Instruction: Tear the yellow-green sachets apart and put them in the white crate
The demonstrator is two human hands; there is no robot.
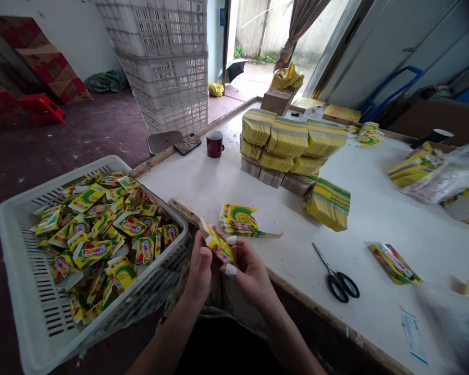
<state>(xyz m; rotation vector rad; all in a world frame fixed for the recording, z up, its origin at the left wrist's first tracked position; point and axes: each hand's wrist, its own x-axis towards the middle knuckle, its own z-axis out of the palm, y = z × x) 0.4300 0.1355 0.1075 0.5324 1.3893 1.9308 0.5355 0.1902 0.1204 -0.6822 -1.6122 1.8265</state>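
A small yellow printed carton (pixel 218 245) is pinched between both my hands near the table's front edge. My left hand (pixel 200 271) grips its lower left side; my right hand (pixel 250 273), with white tape on two fingertips, holds its right end. Just beyond them a short pile of flat yellow cartons (pixel 238 220) lies on the white table (pixel 375 219). To my left a white plastic basket (pixel 19 271) is filled with several folded cartons (pixel 109 239).
Bundled stacks of flat cartons (pixel 293 148) stand mid-table, another bundle (pixel 329 203) beside them. Black scissors (pixel 338 276) and a filled packet (pixel 394 264) lie to the right. A maroon mug (pixel 214 143) and phone (pixel 187 143) sit at the far edge. Stacked white crates (pixel 168 67) stand behind.
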